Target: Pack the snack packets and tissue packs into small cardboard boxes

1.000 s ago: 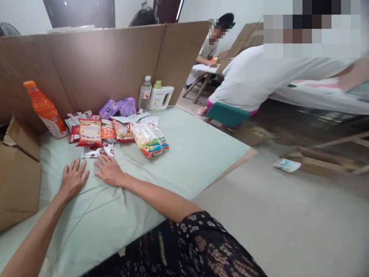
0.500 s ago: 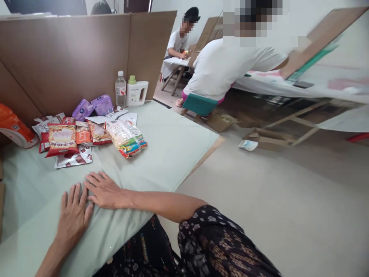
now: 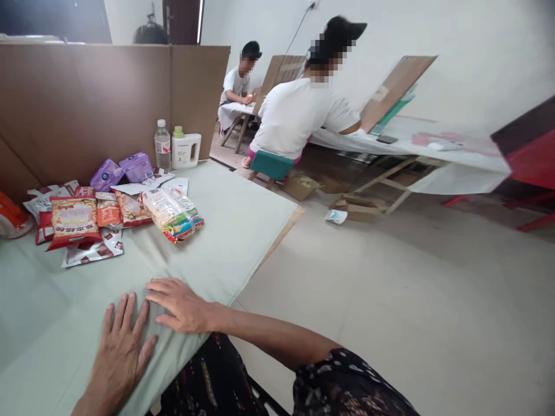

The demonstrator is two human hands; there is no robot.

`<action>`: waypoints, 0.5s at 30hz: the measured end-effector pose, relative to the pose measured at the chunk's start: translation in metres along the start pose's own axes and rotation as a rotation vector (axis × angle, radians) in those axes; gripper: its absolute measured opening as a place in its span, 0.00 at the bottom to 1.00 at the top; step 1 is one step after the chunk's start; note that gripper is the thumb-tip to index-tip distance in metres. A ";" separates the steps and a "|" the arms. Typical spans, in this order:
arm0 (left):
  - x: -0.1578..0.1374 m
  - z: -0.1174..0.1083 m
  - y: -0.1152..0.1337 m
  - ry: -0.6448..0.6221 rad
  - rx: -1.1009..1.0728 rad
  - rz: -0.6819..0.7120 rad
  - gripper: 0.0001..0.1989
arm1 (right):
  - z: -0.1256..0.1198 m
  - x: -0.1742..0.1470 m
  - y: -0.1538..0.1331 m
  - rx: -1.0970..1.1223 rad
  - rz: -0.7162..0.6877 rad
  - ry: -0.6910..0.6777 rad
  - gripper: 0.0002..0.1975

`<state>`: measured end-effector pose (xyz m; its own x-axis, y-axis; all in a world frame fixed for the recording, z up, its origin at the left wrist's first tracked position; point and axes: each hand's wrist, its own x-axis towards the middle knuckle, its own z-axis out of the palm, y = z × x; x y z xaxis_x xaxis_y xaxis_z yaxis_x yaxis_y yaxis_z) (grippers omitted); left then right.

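My left hand (image 3: 121,349) lies flat on the pale green tablecloth (image 3: 225,231), its fingers spread. Beside it, my right hand (image 3: 184,306) rests near the table's front edge with fingers stretched out toward the left; neither holds anything. Beyond the hands lies a group of packets. Nearest my right hand is a clear, colourful plastic packet (image 3: 173,214). Further left are a red and yellow snack bag (image 3: 74,221), an orange packet (image 3: 108,210) and a white and brown pouch (image 3: 95,248). Two purple packs (image 3: 136,167) lie behind them.
A clear bottle (image 3: 162,144) and a white jug with a green cap (image 3: 185,147) stand before a cardboard screen (image 3: 87,98). An orange container (image 3: 13,216) is at far left. Two people in white shirts sit at other tables. Cardboard boxes (image 3: 359,207) lie on the floor.
The view has swung to the right, bringing a red object at the far right into sight. Both hands have shifted slightly away from the packets and remain flat and spread.
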<state>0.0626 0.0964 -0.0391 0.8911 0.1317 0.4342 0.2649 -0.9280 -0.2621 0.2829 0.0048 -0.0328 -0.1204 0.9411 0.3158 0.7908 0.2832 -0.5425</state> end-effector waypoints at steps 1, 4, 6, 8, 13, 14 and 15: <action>0.000 0.001 0.000 -0.002 -0.003 -0.001 0.28 | -0.008 -0.004 0.011 0.054 0.039 0.100 0.19; -0.001 0.003 -0.001 -0.005 -0.026 -0.004 0.28 | -0.042 -0.023 0.055 0.141 0.304 0.495 0.12; -0.001 0.003 -0.002 -0.008 -0.049 -0.004 0.28 | -0.068 -0.038 0.091 0.117 0.473 0.674 0.15; 0.000 0.003 -0.002 -0.009 -0.072 -0.007 0.30 | -0.095 -0.049 0.130 0.062 0.583 0.754 0.18; 0.008 -0.004 -0.004 -0.019 -0.095 0.018 0.35 | -0.154 -0.028 0.229 -0.083 0.803 0.781 0.23; 0.010 -0.005 -0.004 -0.023 -0.092 0.027 0.36 | -0.164 -0.016 0.247 -0.111 0.838 0.770 0.25; 0.011 -0.007 -0.005 -0.029 -0.087 0.035 0.36 | -0.171 -0.004 0.264 -0.137 0.869 0.755 0.26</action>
<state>0.0687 0.1002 -0.0271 0.9099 0.1071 0.4009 0.2011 -0.9589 -0.2004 0.5948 0.0447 -0.0441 0.8478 0.4460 0.2868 0.4948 -0.4709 -0.7304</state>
